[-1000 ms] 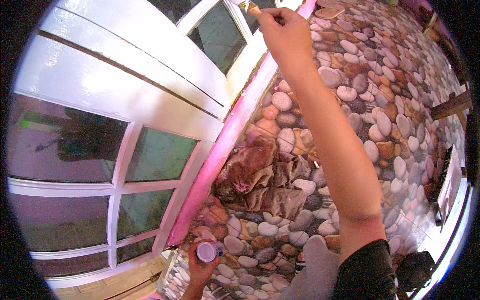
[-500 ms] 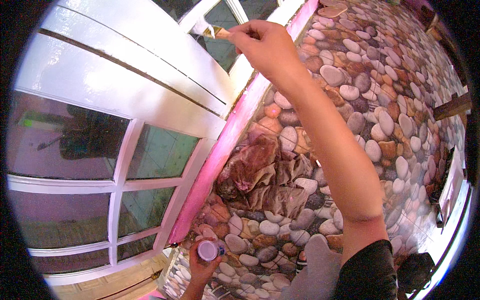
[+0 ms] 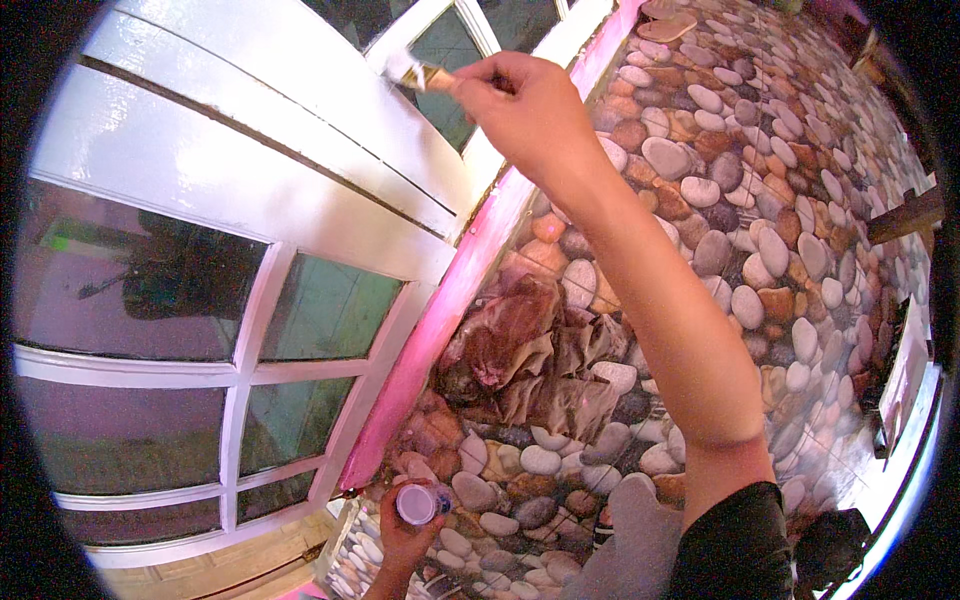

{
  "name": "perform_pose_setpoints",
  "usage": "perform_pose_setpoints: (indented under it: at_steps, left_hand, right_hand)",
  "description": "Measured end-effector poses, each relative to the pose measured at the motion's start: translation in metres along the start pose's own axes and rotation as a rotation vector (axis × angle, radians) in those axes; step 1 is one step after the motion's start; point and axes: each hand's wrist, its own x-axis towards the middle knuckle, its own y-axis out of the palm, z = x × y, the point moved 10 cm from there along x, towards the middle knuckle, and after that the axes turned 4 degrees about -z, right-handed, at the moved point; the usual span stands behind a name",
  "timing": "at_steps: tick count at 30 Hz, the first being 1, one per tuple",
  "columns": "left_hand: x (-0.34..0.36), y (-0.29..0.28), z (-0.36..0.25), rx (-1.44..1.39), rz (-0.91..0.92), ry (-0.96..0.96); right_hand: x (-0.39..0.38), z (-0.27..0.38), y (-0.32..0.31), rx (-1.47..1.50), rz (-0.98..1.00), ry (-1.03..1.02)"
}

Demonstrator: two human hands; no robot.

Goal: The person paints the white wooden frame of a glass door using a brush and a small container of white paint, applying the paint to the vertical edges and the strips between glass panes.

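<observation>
My right hand (image 3: 528,105) reaches far forward, its fingers pinched round the wooden handle of a paintbrush (image 3: 425,76). White paint coats the bristles, which are at the edge of a window pane's white frame (image 3: 400,45). Low in the view, my left hand (image 3: 405,535) is wrapped round a small cup of white paint (image 3: 416,504), its opening facing up. To the left stand white-painted double doors (image 3: 250,130) with glass panes and a dark gap between two of their boards. Whether the bristles touch the wood, I cannot tell.
A pink sill strip (image 3: 405,400) runs along the foot of the doors. On the pebble-patterned floor (image 3: 715,250) lies a crumpled brown cloth or plastic sheet (image 3: 550,360). A pair of sandals (image 3: 667,22) lies at the far end. A dark wooden piece (image 3: 902,215) juts in at right.
My right hand and the brush have shifted slightly nearer and to the left, with the bristles a little lower along the pane frame. My left hand still holds the cup in nearly the same place.
</observation>
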Motion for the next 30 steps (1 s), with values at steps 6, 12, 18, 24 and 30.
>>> perform_pose_setpoints:
  at_steps: [6,12,18,24,30]
  left_hand:
    - [-0.002,0.003,0.003,-0.066,-0.005,-0.071]
    - [0.002,0.002,-0.009,0.007,0.010,-0.022]
    - [-0.001,0.000,-0.023,0.004,0.006,0.014]
    - [-0.004,-0.002,-0.050,0.033,-0.022,0.022]
    - [-0.009,0.002,-0.092,0.055,-0.021,0.100]
  right_hand:
    - [0.022,-0.020,-0.041,-0.057,-0.203,-0.005]
    - [0.046,-0.037,-0.053,-0.038,-0.366,-0.058]
    - [0.047,-0.036,-0.036,0.050,-0.328,0.036]
    - [0.021,-0.016,-0.008,0.020,-0.013,0.088]
    - [0.036,-0.020,-0.033,0.046,-0.208,0.077]
